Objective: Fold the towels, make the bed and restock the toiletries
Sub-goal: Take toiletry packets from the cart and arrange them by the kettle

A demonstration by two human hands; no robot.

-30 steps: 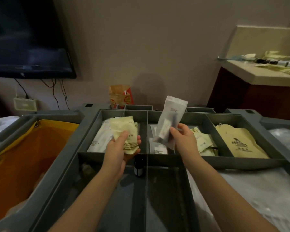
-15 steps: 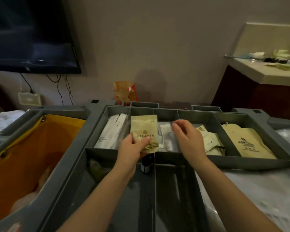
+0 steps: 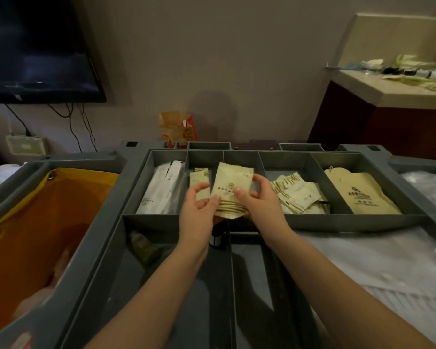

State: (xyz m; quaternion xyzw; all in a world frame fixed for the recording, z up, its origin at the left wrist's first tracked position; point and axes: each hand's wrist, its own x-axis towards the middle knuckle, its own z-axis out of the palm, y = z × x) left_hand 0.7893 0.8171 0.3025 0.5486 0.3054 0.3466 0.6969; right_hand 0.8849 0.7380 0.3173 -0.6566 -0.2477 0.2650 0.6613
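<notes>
Head view, left hand (image 3: 199, 206) and right hand (image 3: 261, 200) both pinching one pale sachet (image 3: 230, 183), over grey compartment tray (image 3: 337, 219)

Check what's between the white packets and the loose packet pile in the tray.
The left hand and right hand hold a cream sachet there, head view.

One view only, from a wide-angle camera worn on the person's head. It faces forward and tilts down, sitting close above the grey plastic compartmented cart tray (image 3: 312, 221), within arm's reach. The upper margin takes in the beige painted wall (image 3: 212, 59), a dark wall-mounted television screen (image 3: 35, 46) at left and a pale stone counter (image 3: 378, 89) at right.
</notes>
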